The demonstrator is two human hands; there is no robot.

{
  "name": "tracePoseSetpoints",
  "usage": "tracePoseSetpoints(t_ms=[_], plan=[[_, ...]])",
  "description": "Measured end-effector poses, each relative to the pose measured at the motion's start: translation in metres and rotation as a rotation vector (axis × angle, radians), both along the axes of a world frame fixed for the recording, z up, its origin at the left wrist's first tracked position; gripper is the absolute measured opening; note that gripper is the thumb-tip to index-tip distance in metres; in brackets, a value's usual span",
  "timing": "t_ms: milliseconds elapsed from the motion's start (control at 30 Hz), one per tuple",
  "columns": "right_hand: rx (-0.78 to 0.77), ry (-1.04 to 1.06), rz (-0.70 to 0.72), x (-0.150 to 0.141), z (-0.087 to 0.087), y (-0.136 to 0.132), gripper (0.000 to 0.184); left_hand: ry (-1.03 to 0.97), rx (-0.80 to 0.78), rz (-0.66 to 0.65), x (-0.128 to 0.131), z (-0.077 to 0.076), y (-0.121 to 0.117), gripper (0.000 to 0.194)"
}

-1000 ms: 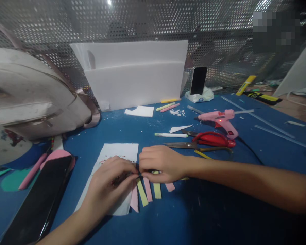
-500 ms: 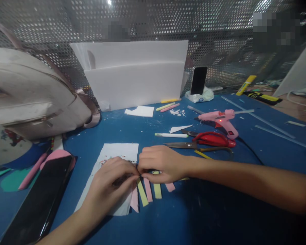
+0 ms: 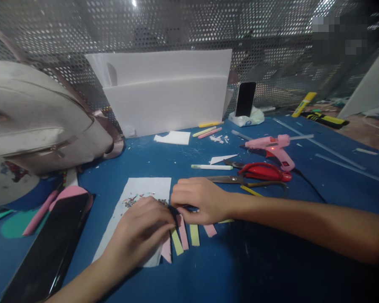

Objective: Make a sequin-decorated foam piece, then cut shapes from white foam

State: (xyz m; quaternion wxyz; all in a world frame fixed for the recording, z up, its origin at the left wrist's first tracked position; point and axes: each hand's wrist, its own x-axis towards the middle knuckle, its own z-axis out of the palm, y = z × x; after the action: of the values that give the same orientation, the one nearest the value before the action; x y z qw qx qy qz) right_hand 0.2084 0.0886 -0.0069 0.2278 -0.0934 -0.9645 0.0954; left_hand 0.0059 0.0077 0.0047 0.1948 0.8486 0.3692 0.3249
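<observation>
Curls left hand [image 3: 142, 227] over white paper sheet [image 3: 150, 184] dotted with small multicoloured bits [image 3: 131, 200], right hand [image 3: 200, 200] just beside, fingers bent inward; cannot tell if pinching anything. Shows flat pink and pale-yellow strips [image 3: 195, 235] fanned nearer than right hand, pink plastic glue gun [image 3: 270, 144] beyond.

Craft wkspc w/ glue gun [image 3: 261, 143]

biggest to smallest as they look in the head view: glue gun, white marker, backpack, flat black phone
1. backpack, cut off by the frame
2. flat black phone
3. glue gun
4. white marker
</observation>
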Motion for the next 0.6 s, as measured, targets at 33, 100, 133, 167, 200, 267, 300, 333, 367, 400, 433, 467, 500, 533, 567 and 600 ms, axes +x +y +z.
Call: tracePoseSetpoints(t_ms=[33,100,133,167,200,267,300,333,367,400,433,467,500,533,567,600], plan=[[-0.008,-0.001,-0.008,0.0001,0.0000,-0.0002,0.009,0.005,0.008,-0.021,0.0003,0.0008,-0.0002,0.013],[-0.024,-0.001,-0.025,0.0004,-0.0002,-0.0004,0.008,0.016,0.014,-0.053,0.0008,0.0015,-0.0004,0.013],[-0.030,-0.002,-0.031,0.0005,-0.0005,-0.0003,0.007,0.015,0.016,-0.065,0.0009,0.0015,-0.0004,0.014],[-0.033,-0.003,-0.034,0.0006,-0.0008,-0.0002,0.007,0.013,0.015,-0.073,0.0011,0.0014,-0.0004,0.014],[-0.036,-0.003,-0.036,0.0006,-0.0011,-0.0001,0.006,0.010,0.012,-0.081,0.0013,0.0013,-0.0003,0.014],[-0.038,0.001,-0.039,0.0006,-0.0014,0.0000,0.006,0.005,0.007,-0.085,0.0015,0.0010,-0.0002,0.015],[-0.043,0.005,-0.039,0.0006,-0.0014,0.0000,0.006,0.003,0.008,-0.086,0.0015,0.0008,-0.0002,0.014],[-0.049,0.011,-0.041,0.0006,-0.0012,-0.0001,0.006,0.003,0.008,-0.084,0.0013,0.0005,-0.0003,0.014],[-0.059,0.016,-0.043,0.0006,-0.0008,-0.0003,0.006,0.003,0.009,-0.078,0.0010,0.0001,-0.0004,0.014],[-0.069,0.021,-0.040,0.0007,-0.0003,-0.0004,0.007,0.004,0.011,-0.064,0.0006,-0.0004,-0.0005,0.015],[-0.078,0.023,-0.031,0.0008,0.0004,-0.0005,0.009,0.008,0.009,-0.041,0.0001,-0.0011,-0.0006,0.014],[-0.084,0.020,-0.013,0.0009,0.0011,-0.0005,0.010,0.008,0.006,-0.009,-0.0002,-0.0018,-0.0005,0.013],[-0.086,0.016,0.009,0.0011,0.0018,-0.0003,0.011,0.009,0.000,0.030,-0.0004,-0.0024,-0.0004,0.012],[-0.086,0.009,0.034,0.0013,0.0024,0.0000,0.011,0.005,-0.005,0.067,-0.0005,-0.0028,-0.0002,0.011],[-0.084,0.001,0.057,0.0014,0.0029,0.0005,0.010,0.001,-0.012,0.102,-0.0003,-0.0029,0.0001,0.010],[-0.081,-0.006,0.074,0.0016,0.0032,0.0010,0.009,-0.007,-0.019,0.130,-0.0001,-0.0027,0.0006,0.010]])
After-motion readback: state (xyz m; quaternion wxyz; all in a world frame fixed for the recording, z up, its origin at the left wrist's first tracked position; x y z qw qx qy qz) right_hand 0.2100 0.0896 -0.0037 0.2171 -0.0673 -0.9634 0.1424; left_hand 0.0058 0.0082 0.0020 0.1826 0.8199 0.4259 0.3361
